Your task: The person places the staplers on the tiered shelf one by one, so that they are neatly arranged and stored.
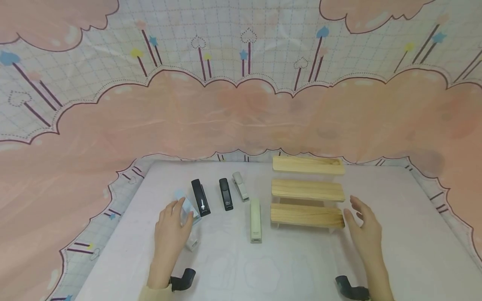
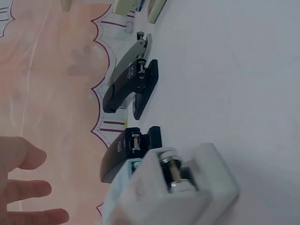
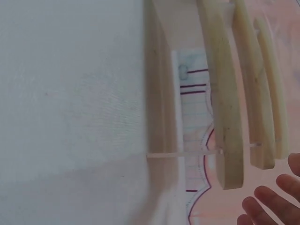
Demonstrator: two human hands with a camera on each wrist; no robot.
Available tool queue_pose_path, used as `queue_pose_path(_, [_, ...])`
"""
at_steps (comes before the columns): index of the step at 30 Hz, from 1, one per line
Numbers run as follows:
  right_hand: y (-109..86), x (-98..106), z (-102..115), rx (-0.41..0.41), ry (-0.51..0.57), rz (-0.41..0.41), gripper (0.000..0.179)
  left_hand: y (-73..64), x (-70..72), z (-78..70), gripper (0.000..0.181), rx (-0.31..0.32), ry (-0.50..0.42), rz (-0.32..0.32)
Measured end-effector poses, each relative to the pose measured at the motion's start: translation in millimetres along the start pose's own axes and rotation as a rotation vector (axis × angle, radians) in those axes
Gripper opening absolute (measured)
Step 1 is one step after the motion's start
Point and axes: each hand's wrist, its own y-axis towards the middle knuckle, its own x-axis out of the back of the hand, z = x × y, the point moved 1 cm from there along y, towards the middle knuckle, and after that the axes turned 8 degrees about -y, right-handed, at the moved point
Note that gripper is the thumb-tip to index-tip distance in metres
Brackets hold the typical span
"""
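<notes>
My left hand (image 1: 169, 232) hovers with relaxed fingers over the left side of the table, holding nothing. Under and beside it lie a light blue stapler (image 1: 193, 212) and a white stapler (image 1: 192, 243), both partly covered by the hand. Close up in the left wrist view, the white stapler (image 2: 152, 197) overlaps the light blue one. A long black stapler (image 1: 201, 198) rests just beyond. On the right, my right hand (image 1: 366, 234) is beside the end of a three-step wooden rack (image 1: 306, 216), its fingers loosely bent and apart from the boards.
A smaller black stapler (image 1: 226, 194), a grey stapler (image 1: 240, 187) and a pale green stapler (image 1: 255, 221) lie between the left group and the rack. The white table (image 1: 263, 271) meets a patterned cloth backdrop (image 1: 241, 121) behind and at the sides.
</notes>
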Motion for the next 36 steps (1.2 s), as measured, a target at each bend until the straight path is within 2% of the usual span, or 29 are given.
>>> queue_pose_path(5, [-1.3, -3.7, -4.6, -0.005, 0.029, 0.031, 0.043, -9.0, -2.6, 4.8, 0.05, 0.066, -0.043, -0.015])
queue_pose_path(13, [0.5, -7.1, -10.7, -0.085, 0.052, 0.117, 0.04, -22.8, -10.9, 15.3, 0.05, 0.133, -0.087, -0.112])
queue_pose_path(18, [0.3, -8.6, -15.5, -0.088, 0.039, 0.166, 0.039, -29.2, -13.6, 19.3, 0.05, 0.168, -0.109, -0.147])
queue_pose_path(28, [-1.2, -9.3, -19.0, -0.116, 0.058, 0.19, 0.034, -39.2, -17.0, 23.5, 0.053, 0.232, -0.158, -0.167])
queue_pose_path(36, [-1.7, -9.7, -23.4, -0.161, 0.1, 0.229, 0.036, -39.5, -28.3, 19.9, 0.06, 0.275, -0.228, -0.174])
